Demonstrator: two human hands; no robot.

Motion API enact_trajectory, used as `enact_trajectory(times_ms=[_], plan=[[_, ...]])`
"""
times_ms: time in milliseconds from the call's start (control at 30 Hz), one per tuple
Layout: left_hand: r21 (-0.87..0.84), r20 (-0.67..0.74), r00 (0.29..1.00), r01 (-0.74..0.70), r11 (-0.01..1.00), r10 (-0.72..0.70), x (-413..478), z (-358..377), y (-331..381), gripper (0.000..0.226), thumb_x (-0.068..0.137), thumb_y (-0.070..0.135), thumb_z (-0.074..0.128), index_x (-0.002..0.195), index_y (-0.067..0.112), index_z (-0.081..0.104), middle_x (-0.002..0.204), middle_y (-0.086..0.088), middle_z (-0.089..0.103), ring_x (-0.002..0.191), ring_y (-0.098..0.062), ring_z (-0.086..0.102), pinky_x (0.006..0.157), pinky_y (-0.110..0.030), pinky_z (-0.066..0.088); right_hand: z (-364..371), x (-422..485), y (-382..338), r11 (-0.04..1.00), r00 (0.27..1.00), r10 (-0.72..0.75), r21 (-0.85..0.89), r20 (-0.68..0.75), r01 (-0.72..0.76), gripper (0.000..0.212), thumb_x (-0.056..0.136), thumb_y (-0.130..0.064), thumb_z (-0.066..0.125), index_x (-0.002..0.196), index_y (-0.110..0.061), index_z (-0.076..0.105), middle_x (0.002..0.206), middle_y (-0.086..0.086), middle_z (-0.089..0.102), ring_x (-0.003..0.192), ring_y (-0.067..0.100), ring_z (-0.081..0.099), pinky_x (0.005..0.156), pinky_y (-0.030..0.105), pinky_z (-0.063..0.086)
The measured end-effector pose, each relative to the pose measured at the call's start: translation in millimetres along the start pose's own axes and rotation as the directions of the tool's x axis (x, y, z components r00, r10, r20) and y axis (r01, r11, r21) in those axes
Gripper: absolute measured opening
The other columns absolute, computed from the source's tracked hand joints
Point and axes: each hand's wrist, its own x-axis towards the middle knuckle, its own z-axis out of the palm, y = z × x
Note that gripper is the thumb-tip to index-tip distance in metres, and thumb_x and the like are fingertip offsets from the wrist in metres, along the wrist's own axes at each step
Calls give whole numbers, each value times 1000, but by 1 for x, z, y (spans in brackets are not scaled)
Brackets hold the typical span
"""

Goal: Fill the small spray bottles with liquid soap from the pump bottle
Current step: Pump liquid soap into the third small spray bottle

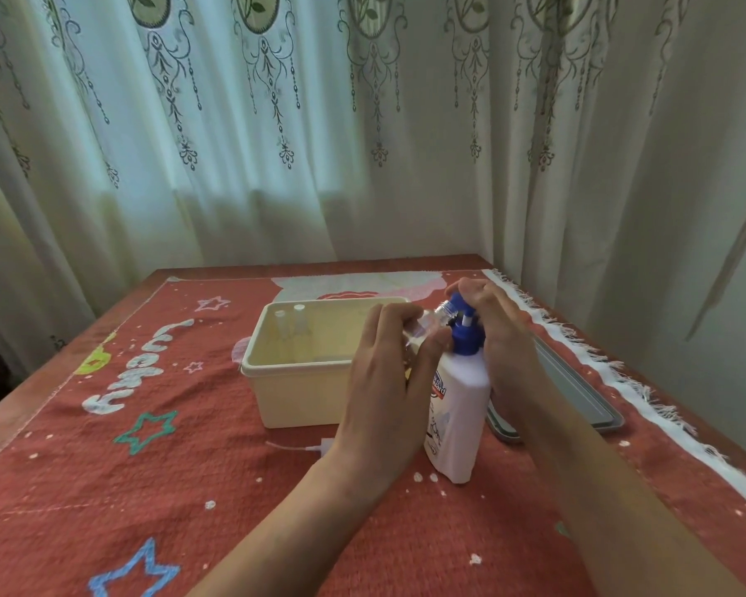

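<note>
Here we are at the fill. The left hand [384,381] is wrapped round a small spray bottle [425,326], fingers curled on its clear body, tipping it so the open threaded neck points at the spout of the pump head [464,314]. The right hand [502,333] is draped over that blue pump head, fingers curled across the top, ready to press. The white pump bottle [459,407] stands upright on the red cloth [190,467], just beside the cream tub [302,389].

How will it handle? That little bottle looks like thin, clear, rigid plastic: light, smooth and likely slippery once soap runs down it. Mid-body is the place to grip it, leaving the neck free. The neck is narrow, so any wobble puts soap on the fingers. The pump bottle is a stiff, flat-sided block with a glossy label, heavy enough, I'd judge, to stay put under a straight downward push. An off-centre push could tip it.

Two more small bottles [291,325] stand capped in the tub's far left corner. A white sprayer top [315,446] with its thin dip tube lies on the coarse-woven cloth by the left wrist. A flat grey lid [578,394] sits behind the right forearm, near the fringed edge.
</note>
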Motion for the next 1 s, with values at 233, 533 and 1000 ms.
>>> enact_trajectory(times_ms=[233, 533, 1000], plan=[[-1, 15, 999, 28, 1000, -28, -2, 2, 2, 19, 99, 26, 57, 114, 15, 55, 107, 2, 57, 91, -2, 54, 74, -6, 43, -2, 0, 0, 999, 999, -48, 9, 17, 48, 15, 102, -28, 45, 91, -25, 55, 78, -8, 62, 53, -5, 61, 52, 9, 50], [-17, 24, 999, 49, 999, -49, -2, 2, 1, 21, 98, 30, 57, 114, 17, 54, 107, 4, 57, 88, 1, 55, 72, -9, 46, -5, 5, 5, 996, 997, -72, -49, 20, 73, 13, 101, -23, 46, 95, -28, 56, 96, -4, 59, 77, 6, 61, 61, 12, 50], [-32, 25, 998, 58, 998, -58, -2, 2, 3, 21, 98, 30, 57, 113, 16, 55, 107, 3, 57, 91, -5, 56, 73, -11, 47, -6, 6, 8, 995, 995, -100, -26, 28, 101, 15, 102, -21, 44, 92, -26, 54, 90, -2, 58, 61, -5, 61, 56, 10, 50]])
